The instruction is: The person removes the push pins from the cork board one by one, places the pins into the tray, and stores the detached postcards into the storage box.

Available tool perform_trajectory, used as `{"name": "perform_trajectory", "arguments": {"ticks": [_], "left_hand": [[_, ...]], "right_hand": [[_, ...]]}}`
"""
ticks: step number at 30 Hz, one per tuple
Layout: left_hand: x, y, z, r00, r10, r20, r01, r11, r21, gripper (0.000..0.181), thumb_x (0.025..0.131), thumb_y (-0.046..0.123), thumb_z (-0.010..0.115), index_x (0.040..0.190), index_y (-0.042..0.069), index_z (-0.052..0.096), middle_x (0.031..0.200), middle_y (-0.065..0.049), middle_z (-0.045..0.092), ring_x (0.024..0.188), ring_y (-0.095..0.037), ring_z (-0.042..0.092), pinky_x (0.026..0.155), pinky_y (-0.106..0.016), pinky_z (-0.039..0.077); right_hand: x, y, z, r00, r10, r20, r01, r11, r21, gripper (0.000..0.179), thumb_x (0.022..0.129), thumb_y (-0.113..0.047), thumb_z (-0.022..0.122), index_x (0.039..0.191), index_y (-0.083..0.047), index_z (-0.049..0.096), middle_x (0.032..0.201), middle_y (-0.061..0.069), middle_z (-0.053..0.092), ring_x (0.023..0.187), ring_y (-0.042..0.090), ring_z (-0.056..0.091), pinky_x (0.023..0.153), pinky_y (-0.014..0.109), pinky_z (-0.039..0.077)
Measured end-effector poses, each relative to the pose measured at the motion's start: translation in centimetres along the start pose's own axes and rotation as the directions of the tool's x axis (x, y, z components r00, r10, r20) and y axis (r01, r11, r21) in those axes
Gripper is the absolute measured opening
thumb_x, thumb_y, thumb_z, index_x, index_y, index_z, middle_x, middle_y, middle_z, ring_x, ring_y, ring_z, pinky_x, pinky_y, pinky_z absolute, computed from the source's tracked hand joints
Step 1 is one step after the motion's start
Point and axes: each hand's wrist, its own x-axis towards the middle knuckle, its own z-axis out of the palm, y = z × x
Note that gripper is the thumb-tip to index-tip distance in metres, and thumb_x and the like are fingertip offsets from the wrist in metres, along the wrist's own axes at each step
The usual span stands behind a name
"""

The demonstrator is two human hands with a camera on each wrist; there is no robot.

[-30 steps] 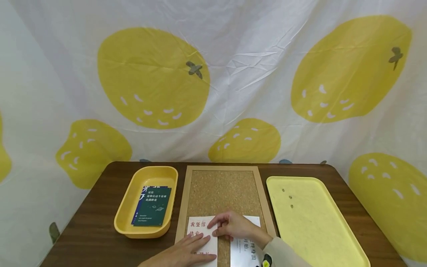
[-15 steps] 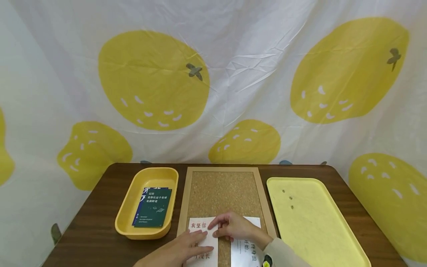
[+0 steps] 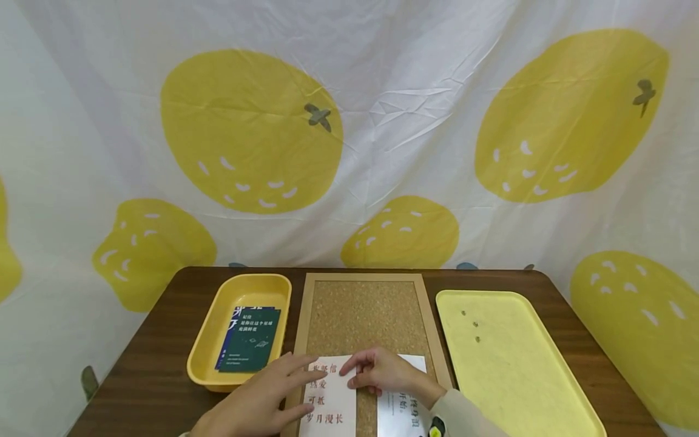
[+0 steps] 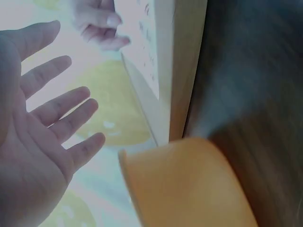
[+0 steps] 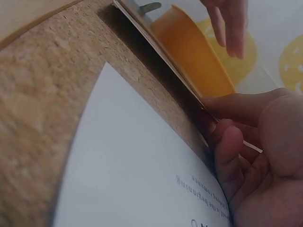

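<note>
The counter (image 3: 144,367) in front of me is dark brown, and a white cloth (image 3: 377,158) with big yellow fruit on it hangs behind. A cork board (image 3: 366,315) lies in the middle. On its left is a yellow bin (image 3: 256,286) with dark cards (image 3: 251,343) in it. On its right is a pale yellow tray (image 3: 524,364) with three tiny bits (image 3: 476,324) on it.

The white card with red words (image 3: 340,397) is low on the left part of the board. My right hand (image 3: 388,371) pinches its right edge. My left hand (image 3: 256,400) is spread wide above its left side, not touching it. The card with black words (image 3: 389,419) lies just to the right, partly under my right hand.

The bottoms of both cards are cut off in the head view. My left fingers hide some red words. The tiny bits are too small to make out. I can't see what is under my right fingertips.
</note>
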Motion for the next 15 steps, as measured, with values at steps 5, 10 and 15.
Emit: {"name": "perform_trajectory", "arguments": {"ticks": [5,10,15], "left_hand": [[-0.6,-0.5,-1.1,0.989,-0.014,-0.148,0.021,0.999,0.042,0.044,0.096,0.034,0.066,0.138,0.027,0.058,0.142,0.003,0.055,0.127,-0.018,0.054,0.102,-0.049,0.048],[-1.2,-1.4,-2.2,0.954,0.001,-0.300,0.025,0.996,0.082,0.041,0.093,0.032,0.070,0.132,0.026,0.062,0.137,0.003,0.059,0.123,-0.019,0.058,0.098,-0.047,0.052],[-1.8,-2.6,-3.1,0.911,0.027,-0.413,0.021,0.994,0.111,0.042,0.087,0.022,0.077,0.127,0.020,0.065,0.133,-0.001,0.061,0.120,-0.022,0.060,0.094,-0.046,0.054]], "right_hand": [[0.0,0.0,0.1,1.000,0.014,-0.006,-0.014,1.000,0.009,0.015,0.087,-0.011,0.074,0.102,-0.013,0.076,0.060,-0.001,0.057,0.047,0.006,0.047,0.042,0.018,0.040],[-0.1,0.0,0.1,1.000,0.024,-0.010,-0.024,1.000,0.009,0.015,0.087,-0.012,0.074,0.102,-0.014,0.076,0.060,0.000,0.057,0.047,0.008,0.047,0.042,0.019,0.040],[0.0,0.0,0.0,1.000,0.016,-0.005,-0.016,1.000,0.008,0.015,0.087,-0.012,0.074,0.103,-0.014,0.076,0.059,0.000,0.057,0.047,0.008,0.046,0.042,0.020,0.040]]}}
